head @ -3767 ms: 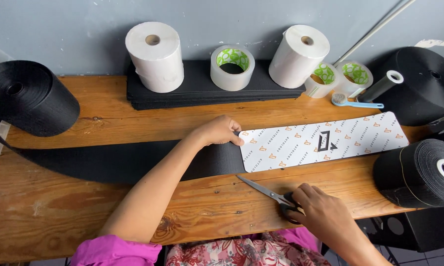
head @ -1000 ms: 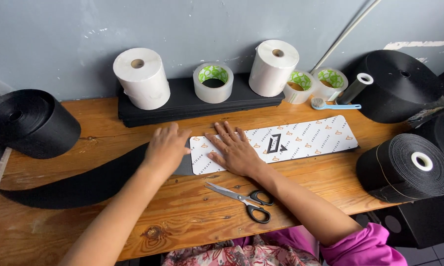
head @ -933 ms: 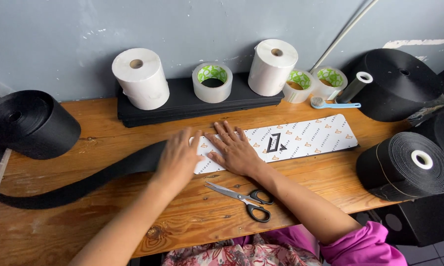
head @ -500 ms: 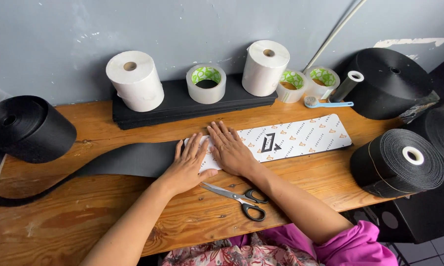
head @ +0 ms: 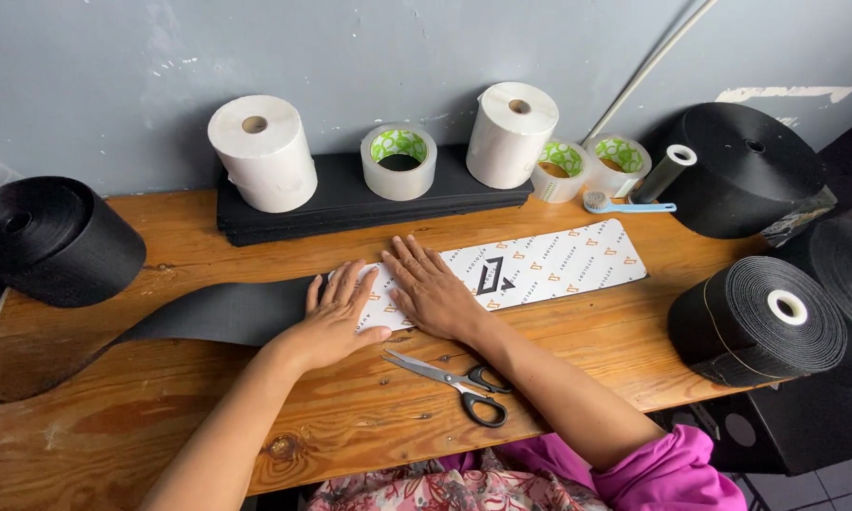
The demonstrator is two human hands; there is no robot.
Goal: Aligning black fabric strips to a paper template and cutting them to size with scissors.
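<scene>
2 hands lie flat and empty, side by side, on the left end of the white card (head: 539, 270): my left hand (head: 336, 317) spreads over the spot where the card's end meets the black strip (head: 218, 312), my right hand (head: 435, 293) presses the card just beside it, fingers splayed and gripping nothing. The card lies mid-bench, slanting up toward the right rear; the strip runs from under my left palm to the left edge, toward the big black roll (head: 52, 241) at the left rear corner. The scissors (head: 459, 383) lie shut near the front edge, just below my right wrist, untouched.

To do this well, I judge I should keep both palms flat and the pressure even, hold the card's end square on the strip, and smooth outward so nothing lifts or skews.

Against the frame from 0.5 s ago, little differs: both hands sit on the same end of the card and the scissors have not moved. Against the frame from 3.8 s ago, my right hand has left the scissors and joined the left on the card.
</scene>
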